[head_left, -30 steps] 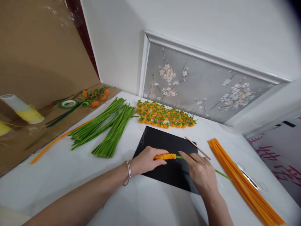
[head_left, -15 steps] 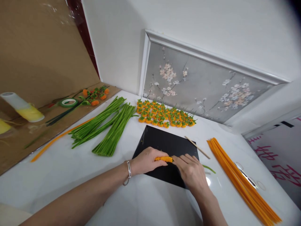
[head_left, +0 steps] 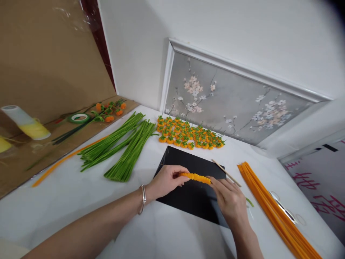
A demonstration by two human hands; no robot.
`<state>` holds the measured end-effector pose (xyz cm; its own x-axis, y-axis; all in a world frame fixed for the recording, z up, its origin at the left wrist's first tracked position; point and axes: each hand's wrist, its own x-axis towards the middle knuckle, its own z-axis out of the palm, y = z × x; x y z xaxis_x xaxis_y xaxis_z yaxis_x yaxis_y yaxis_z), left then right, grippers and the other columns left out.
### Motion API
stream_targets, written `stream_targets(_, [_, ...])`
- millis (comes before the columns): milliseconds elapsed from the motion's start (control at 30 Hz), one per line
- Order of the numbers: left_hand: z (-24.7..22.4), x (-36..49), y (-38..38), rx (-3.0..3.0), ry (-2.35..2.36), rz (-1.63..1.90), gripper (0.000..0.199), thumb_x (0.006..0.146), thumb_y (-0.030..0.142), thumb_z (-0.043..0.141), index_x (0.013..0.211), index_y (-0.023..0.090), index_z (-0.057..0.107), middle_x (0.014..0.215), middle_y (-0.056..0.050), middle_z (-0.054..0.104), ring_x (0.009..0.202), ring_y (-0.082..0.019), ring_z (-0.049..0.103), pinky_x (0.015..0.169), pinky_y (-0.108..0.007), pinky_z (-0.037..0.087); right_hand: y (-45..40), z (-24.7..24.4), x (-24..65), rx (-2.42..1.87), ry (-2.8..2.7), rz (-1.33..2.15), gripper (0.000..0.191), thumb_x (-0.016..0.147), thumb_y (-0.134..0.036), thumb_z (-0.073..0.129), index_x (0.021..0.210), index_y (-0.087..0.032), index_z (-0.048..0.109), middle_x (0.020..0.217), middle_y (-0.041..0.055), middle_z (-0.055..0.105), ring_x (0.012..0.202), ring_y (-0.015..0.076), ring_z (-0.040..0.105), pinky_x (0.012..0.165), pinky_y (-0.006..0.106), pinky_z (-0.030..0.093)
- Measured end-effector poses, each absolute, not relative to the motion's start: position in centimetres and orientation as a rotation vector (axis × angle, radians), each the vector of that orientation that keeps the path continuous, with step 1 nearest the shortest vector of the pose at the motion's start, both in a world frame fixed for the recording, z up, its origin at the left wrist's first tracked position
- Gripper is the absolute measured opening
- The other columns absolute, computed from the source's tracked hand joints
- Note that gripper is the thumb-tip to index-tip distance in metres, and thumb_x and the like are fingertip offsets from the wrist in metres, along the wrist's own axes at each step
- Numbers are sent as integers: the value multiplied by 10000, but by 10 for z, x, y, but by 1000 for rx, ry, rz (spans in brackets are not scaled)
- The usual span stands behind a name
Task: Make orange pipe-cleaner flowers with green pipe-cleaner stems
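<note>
Between my hands stretches a coiled orange pipe cleaner (head_left: 197,177), its loops spread in a row. My left hand (head_left: 169,180), with a silver bangle at the wrist, pinches its left end between thumb and fingers. The fingers of my right hand (head_left: 229,194) close on the other end; the fingertips are partly hidden. Both hands are above a black board (head_left: 192,201) on the white table. Just beyond my right hand lies a thin wooden stick (head_left: 226,173), and a short green pipe cleaner (head_left: 250,202) pokes out to its right.
Behind the board stand rows of small orange-and-green pumpkins (head_left: 188,133). Green pipe cleaners (head_left: 132,154) lie at left, orange pipe cleaners (head_left: 272,205) at right beside scissors (head_left: 285,210). Green tape (head_left: 79,118) rests on cardboard (head_left: 16,180). A framed flower panel (head_left: 231,97) borders the back.
My hands have moved apart, the right one going right, and the orange coil between them now shows longer and more drawn out.
</note>
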<state>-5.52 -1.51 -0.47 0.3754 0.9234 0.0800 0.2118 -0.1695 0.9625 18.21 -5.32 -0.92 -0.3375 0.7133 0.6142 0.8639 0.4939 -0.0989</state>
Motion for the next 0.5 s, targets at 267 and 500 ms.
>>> stream_targets(267, [-2,-55,-18,1778,1079,892,173,772,192,638,916,160,729,749,-14,690,629,-118,608,603,-200,460,-55,-8,181,-1302,-2202,-363,270,968,-237,438,1039,-205,697,743,36,669,672,165,558,610,305,358])
stream_targets(500, [-4,-56,-17,1916,1093,906,189,821,176,590,949,183,728,806,-14,697,658,-120,607,618,-203,442,-55,-4,185,-1274,-2217,-254,275,968,-249,439,1101,-197,674,735,31,662,653,159,559,613,294,367])
